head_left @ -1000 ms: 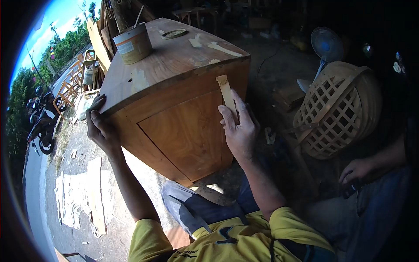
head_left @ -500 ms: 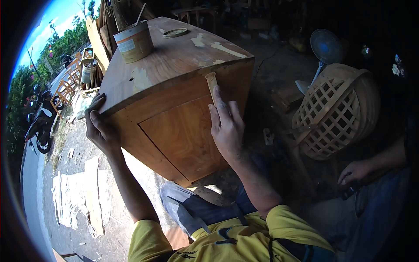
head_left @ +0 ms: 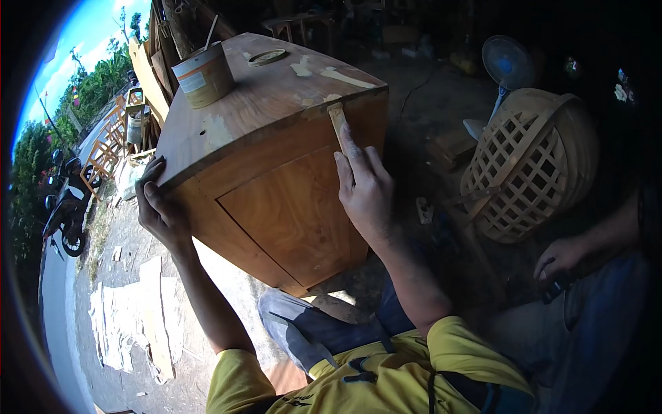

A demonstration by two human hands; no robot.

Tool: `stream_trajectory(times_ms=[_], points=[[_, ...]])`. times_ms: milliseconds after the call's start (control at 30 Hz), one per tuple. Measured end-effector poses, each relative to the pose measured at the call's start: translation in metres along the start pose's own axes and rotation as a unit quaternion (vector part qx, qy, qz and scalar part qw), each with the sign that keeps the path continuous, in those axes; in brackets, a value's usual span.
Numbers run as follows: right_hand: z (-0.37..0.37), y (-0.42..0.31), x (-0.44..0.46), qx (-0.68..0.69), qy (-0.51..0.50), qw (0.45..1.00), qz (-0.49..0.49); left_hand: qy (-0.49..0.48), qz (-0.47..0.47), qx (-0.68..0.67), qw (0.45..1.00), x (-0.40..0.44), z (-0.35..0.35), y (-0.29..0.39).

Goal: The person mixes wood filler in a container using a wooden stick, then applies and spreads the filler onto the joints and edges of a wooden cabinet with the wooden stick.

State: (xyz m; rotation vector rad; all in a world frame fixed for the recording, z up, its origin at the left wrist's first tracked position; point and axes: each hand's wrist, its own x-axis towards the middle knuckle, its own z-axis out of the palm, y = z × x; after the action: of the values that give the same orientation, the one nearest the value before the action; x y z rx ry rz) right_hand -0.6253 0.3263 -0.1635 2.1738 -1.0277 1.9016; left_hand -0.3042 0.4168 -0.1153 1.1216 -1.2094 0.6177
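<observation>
A wooden cabinet (head_left: 289,214) stands tilted before me, with pale filler patches on its top. My left hand (head_left: 163,210) grips the cabinet's left corner, thumb on the front and fingers over the edge. In my right hand (head_left: 365,183) is a flat putty knife (head_left: 337,119), index finger laid along it, its filler-smeared tip at the cabinet's upper front edge. On the top sit an open can (head_left: 205,77) with a stick in it and a round lid (head_left: 267,57).
A slatted wooden basket-like frame (head_left: 520,165) and a fan (head_left: 507,63) stand at the right. Another person's hand (head_left: 562,257) rests at the lower right. Chairs (head_left: 103,152) and a motorcycle (head_left: 67,207) are at the left. White cloth (head_left: 117,324) lies on the ground.
My right hand has moved left along the front edge with the putty knife, whose tip now meets the edge. My left hand keeps its hold. The view has shifted slightly.
</observation>
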Motion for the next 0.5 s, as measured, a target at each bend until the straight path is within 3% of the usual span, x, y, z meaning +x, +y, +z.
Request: stream_trajectory(times_ms=[133, 267, 333, 500], points=[[-0.02, 0.009, -0.01, 0.013, -0.048, 0.999, 0.0, -0.002, -0.003, 0.02, 1.0, 0.001, -0.002, -0.003], [-0.025, 0.01, 0.006, 0.022, -0.002, 1.0, 0.009, -0.007, 0.002, 0.019, 1.0, 0.001, -0.001, -0.001], [-0.021, 0.015, 0.003, -0.021, -0.041, 0.999, 0.02, 0.009, -0.006, 0.033, 0.999, 0.001, -0.001, 0.001], [-0.032, 0.02, 0.007, 0.021, -0.042, 0.998, 0.028, 0.008, 0.006, 0.043, 0.999, 0.001, -0.001, -0.004]])
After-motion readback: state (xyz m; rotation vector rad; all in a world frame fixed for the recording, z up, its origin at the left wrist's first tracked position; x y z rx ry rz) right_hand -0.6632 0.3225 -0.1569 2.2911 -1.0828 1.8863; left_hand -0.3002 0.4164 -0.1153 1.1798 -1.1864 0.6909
